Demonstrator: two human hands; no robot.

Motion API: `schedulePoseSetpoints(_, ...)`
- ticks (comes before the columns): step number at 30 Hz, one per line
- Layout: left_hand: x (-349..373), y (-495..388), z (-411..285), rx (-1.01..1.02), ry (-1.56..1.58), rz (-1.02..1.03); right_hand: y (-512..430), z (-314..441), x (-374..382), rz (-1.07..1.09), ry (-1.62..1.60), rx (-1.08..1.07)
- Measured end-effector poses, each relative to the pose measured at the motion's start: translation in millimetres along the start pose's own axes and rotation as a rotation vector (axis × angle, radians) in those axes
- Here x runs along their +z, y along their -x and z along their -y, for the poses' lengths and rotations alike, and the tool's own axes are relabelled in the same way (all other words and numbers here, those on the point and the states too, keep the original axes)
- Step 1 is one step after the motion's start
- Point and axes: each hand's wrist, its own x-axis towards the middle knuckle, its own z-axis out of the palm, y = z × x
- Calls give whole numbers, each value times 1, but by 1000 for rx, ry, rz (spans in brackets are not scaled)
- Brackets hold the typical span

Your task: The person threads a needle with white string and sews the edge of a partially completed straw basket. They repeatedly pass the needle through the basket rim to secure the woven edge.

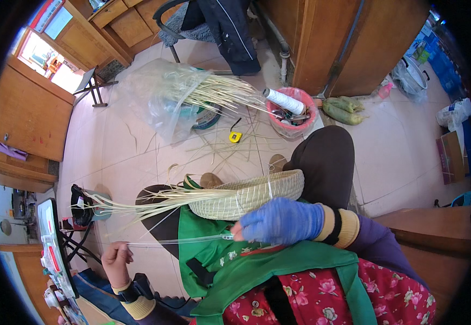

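A coiled straw basket (247, 199), stitched with white thread, rests tilted on my lap. Long loose straw ends (154, 199) fan out from its left side. Bare and raised at the lower left, my left hand (117, 262) pinches white thread (170, 241). That thread runs taut across the green apron (203, 260) to the fingertips of my right hand (282, 221). A blue fingerless glove covers my right hand, which is closed just below the basket's near wall. Whether its fingers also hold a needle cannot be seen.
On the floor ahead lie a bundle of straw (219, 91) in a clear plastic bag (150, 97) and a yellow tape measure (235, 137). A pink bucket (288, 130) holds tools and a white thread spool (284, 101). Green radishes (343, 111) lie beside it. A table (56, 243) stands left.
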Motion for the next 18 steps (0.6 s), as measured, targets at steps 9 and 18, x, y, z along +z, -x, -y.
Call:
schedulePoseSetpoints(9, 70, -2, -10, 191, -227, 95, -2, -74, -55, -72, -92, 420)
schedulePoseSetpoints(18, 188, -11, -27, 523, -402, 209, -28, -103, -32, 118, -537, 587)
